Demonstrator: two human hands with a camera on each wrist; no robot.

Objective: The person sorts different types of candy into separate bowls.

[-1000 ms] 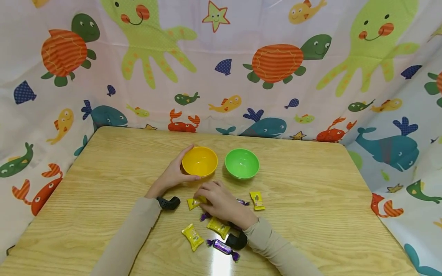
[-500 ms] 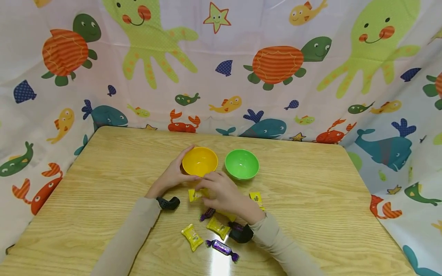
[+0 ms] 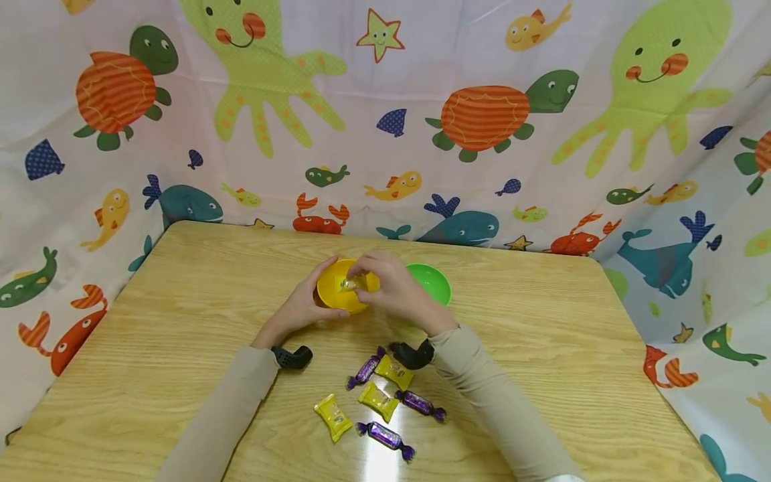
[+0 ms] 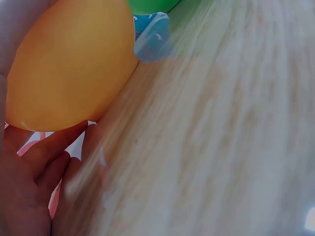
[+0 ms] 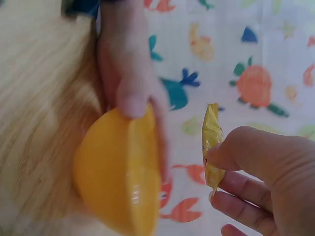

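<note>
My left hand (image 3: 301,302) holds the yellow-orange bowl (image 3: 328,294) from its left side, thumb at the front and fingers behind. In the left wrist view, fingers curve under the bowl's (image 4: 74,64) side. Between thumb and fingers, my right hand (image 3: 394,289) pinches a yellow-wrapped candy (image 3: 349,285) over the bowl's opening. The right wrist view shows this candy (image 5: 212,145) upright in the pinch, apart from the bowl (image 5: 106,167). A green bowl (image 3: 435,282) stands just right, partly hidden by my right hand.
Yellow candies (image 3: 332,417) and purple twist-wrapped candies (image 3: 385,435) lie scattered on the wooden table (image 3: 530,321) nearer me. A black wrist camera (image 3: 413,355) partly covers another purple one. A sea-animal curtain (image 3: 337,147) hangs behind the table.
My right hand has lifted the yellow candy from the table and carried it forward over the yellow-orange bowl. My left hand has kept its hold on the bowl.
</note>
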